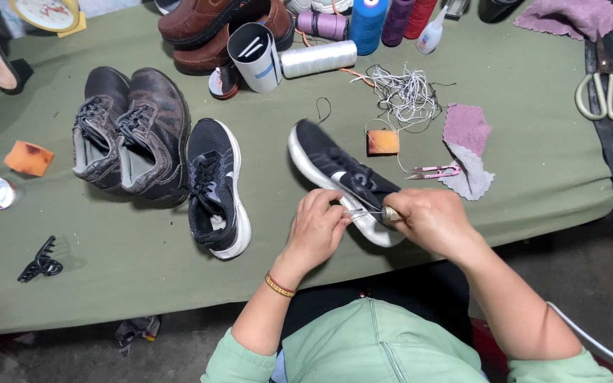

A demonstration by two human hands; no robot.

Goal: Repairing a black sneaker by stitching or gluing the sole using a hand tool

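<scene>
A black sneaker with a white sole (335, 170) lies tilted on the green cloth table (533, 170), its heel end under my hands. My left hand (317, 230) pinches the shoe's edge at the heel. My right hand (431, 221) is closed around a wooden-handled awl (390, 213) whose metal needle points left into the shoe between my two hands. The matching black sneaker (216, 186) lies to the left, apart from my hands.
A pair of worn brown-black shoes (133, 135) sits left, brown leather shoes (214, 28) behind. Thread spools (363, 25), a tangle of white thread (406, 92), pink snips (434, 171), pink cloth pieces (466, 128), large scissors (604, 89), orange sponges (28, 157) and a black hair claw (40, 261) lie around.
</scene>
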